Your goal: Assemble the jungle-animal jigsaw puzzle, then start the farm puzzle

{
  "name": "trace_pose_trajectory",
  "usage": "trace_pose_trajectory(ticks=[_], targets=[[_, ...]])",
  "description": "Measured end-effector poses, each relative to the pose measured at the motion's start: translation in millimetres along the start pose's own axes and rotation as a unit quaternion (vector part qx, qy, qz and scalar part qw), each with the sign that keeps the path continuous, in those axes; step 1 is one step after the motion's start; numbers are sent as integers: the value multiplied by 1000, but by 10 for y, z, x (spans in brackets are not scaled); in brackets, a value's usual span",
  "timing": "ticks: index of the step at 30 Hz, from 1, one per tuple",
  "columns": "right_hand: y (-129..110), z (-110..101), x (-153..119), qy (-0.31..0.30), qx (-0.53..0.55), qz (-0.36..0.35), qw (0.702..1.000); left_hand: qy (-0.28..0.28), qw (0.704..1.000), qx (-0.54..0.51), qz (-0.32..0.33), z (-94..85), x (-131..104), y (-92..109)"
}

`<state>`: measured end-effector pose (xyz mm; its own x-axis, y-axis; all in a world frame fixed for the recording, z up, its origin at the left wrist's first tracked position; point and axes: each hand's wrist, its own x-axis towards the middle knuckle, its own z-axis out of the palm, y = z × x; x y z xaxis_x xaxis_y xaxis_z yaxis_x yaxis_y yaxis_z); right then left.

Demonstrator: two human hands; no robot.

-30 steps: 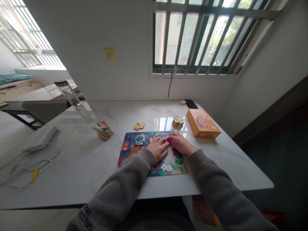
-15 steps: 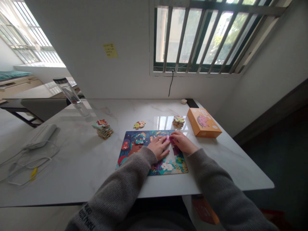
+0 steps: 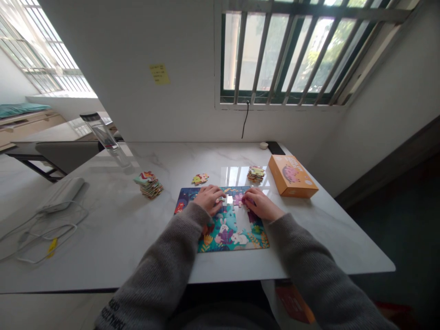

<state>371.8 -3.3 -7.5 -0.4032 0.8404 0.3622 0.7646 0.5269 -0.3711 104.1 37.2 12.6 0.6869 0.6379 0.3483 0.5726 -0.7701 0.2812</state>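
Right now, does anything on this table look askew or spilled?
The left stack of puzzle pieces looks askew: its top piece juts out to the left beyond those below, unlike the neater stack near the orange box. I see no spills around the puzzle.

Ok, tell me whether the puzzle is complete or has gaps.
Not complete: the puzzle has a white gap among its joined pieces, near the right hand.

Yellow sticky note (image 3: 160, 74), far wall (image 3: 182, 110): several short lines of writing (image 3: 158, 72) are carried; no word can be read.
Orange box (image 3: 293, 178), far right: pale lettering (image 3: 291, 162) is printed on the top face, beyond a pink figure (image 3: 291, 173); too blurred to be read.
Left sleeve (image 3: 161, 259), near left: dark letters (image 3: 113, 316) are set in rows; the wording cannot be made out.
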Motion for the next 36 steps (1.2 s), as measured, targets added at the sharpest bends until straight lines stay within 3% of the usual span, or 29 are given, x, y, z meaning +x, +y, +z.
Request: trace_pose_trajectory(ticks=[3, 7, 12, 16, 21, 25, 28, 33, 36], targets=[[-20, -9, -3, 1, 7, -1, 1000, 6, 997, 26, -78, -171, -147, -281], [-41, -23, -5, -2, 11, 1, 1000, -18, 991, 53, -124, -232, -398, -487], [-45, -20, -9, -8, 4, 6, 1000, -53, 982, 76, -166, -215, -502, -514], [-18, 2, -15, -7, 7, 2, 1000, -80, 982, 67, -160, -234, -466, -520], [-4, 9, -20, -5, 2, -3, 1000, -54, 988, 37, -138, -277, -459, -545], [-34, -12, -15, -5, -4, -3, 1000, 15, 996, -8, -86, -277, -421, -468], [-58, -26, -10, -7, -8, -6, 1000, 54, 997, -46, -33, -189, -363, -288], [-66, -17, -14, -4, -26, -9, 1000, 47, 997, -50, 30, 84, -298, 63], [-88, -5, -8, 5, -44, -8, 999, 54, 996, -43, 56, 206, -299, 143]])
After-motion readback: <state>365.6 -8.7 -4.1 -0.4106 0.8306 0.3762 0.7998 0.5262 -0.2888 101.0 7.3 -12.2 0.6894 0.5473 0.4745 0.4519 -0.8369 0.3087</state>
